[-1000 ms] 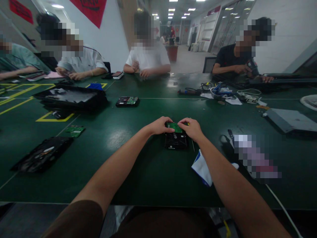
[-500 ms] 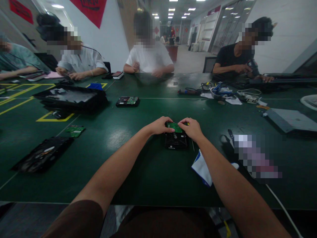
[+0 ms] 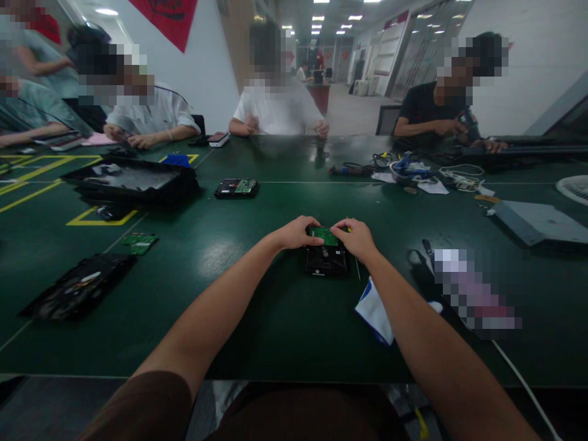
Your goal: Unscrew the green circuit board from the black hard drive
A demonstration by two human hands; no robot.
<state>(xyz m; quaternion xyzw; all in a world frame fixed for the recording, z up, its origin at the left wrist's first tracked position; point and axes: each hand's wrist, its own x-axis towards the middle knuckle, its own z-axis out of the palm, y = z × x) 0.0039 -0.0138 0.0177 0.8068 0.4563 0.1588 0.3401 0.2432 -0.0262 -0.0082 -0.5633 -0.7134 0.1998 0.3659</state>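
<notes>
A green circuit board (image 3: 327,236) lies over the far half of a black plastic device housing (image 3: 326,262) on the green table. My left hand (image 3: 301,233) grips the board's left side, thumb on its near edge and fingers round the far side. At the board's right, my right hand (image 3: 356,237) has thumb and index finger closed on its edge. A screwdriver (image 3: 358,268) with a thin shaft shows under the right hand; a bit of yellow handle appears above it, and I cannot tell whether the hand holds it too.
A white and blue cloth (image 3: 375,311) lies beside my right forearm. To the left are a black cover (image 3: 80,286), another green board (image 3: 141,242) and a black tray (image 3: 133,182). Farther off sits an opened device (image 3: 236,188). Cables (image 3: 408,165) lie at back right; several people sit opposite.
My hands and the board hold almost still. Across the table, the person in white has raised a hand on the right side, and another person has come into view at far left.
</notes>
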